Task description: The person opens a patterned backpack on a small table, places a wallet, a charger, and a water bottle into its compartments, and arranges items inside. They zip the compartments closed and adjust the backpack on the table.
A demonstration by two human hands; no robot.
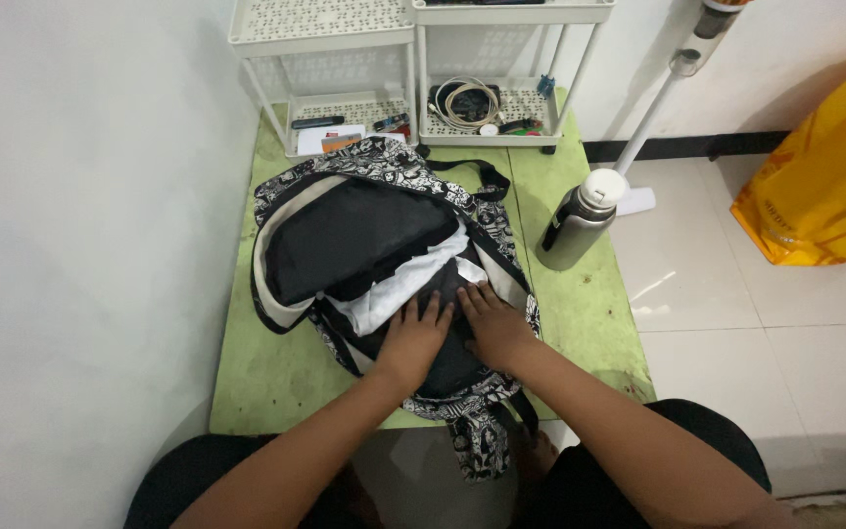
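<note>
A black-and-white patterned backpack (384,167) lies open on a green mat (580,294). Inside it show a black lining and a white cloth (399,284). My left hand (415,333) and my right hand (492,323) rest side by side, palms down, on the dark contents at the near edge of the opening. The fingers of both hands are spread flat and point away from me, touching the white cloth. Neither hand grips anything.
A grey metal bottle (580,220) with a white cap stands on the mat to the right. Two white plastic shelf carts (413,59) holding cables and small items stand at the back. A yellow bag (824,186) and a white stick vacuum (673,88) are on the tiled floor to the right.
</note>
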